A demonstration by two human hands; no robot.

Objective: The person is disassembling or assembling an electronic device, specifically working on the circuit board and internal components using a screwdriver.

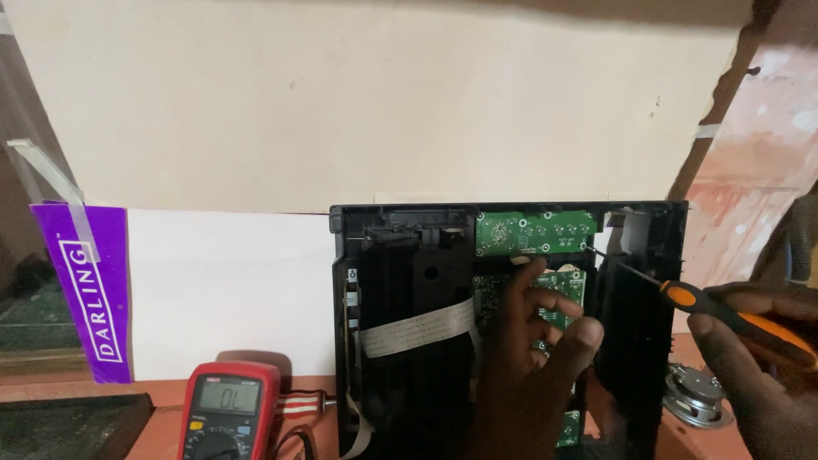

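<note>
A: Where are the hands?

B: Left hand [532, 358], fingers spread, rests on the green circuit board [535, 232] inside the black casing [400, 281]. Right hand [758, 358] grips an orange-handled screwdriver [682, 296], tip just above the left fingertips.

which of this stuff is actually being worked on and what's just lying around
In use:
- opened black casing
- green circuit boards, with the left hand on them
- orange-handled screwdriver, held in the right hand, tip at the casing's upper right

Lying about:
- red multimeter, switched on
- small round speaker
- purple strip taped to the wall
</note>
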